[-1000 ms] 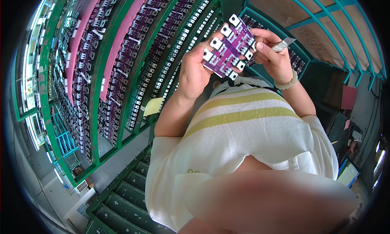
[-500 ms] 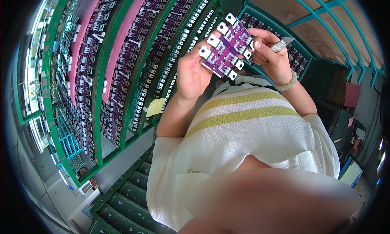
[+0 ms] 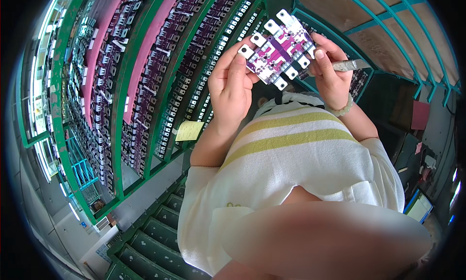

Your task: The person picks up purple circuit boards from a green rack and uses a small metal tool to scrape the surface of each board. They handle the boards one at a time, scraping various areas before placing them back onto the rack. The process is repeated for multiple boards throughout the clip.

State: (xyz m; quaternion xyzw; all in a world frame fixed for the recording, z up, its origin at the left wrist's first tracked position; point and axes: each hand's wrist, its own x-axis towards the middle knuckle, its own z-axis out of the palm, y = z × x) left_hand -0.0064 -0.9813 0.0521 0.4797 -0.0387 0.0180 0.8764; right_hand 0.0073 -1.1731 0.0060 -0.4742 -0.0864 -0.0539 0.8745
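Held up in front of my chest is a purple circuit board assembly (image 3: pixel 280 50) with white metal tabs with holes along its two long sides. My left hand (image 3: pixel 229 88) pinches its left end, thumb on the near face and fingers behind. At the other end, my right hand (image 3: pixel 335 81) grips the right edge between thumb and fingers. Tucked in that same hand is a small knife (image 3: pixel 345 65) with a silvery wrapped handle, its blade pointing out to the right, away from the board.
To my left stands a green rack (image 3: pixel 116 119) with rows of similar purple boards (image 3: pixel 144 93) and pink strips (image 3: pixel 141 71). A yellow paper (image 3: pixel 189 131) hangs on it. Behind my right hand is a blue-green tray (image 3: pixel 370 75) of parts. A dark green stepped frame (image 3: pixel 150 236) lies lower left.
Both hands have shifted slightly right with the board, which now faces me more squarely. My left thumb has come round onto its near face. The knife blade has swung further out to the right.
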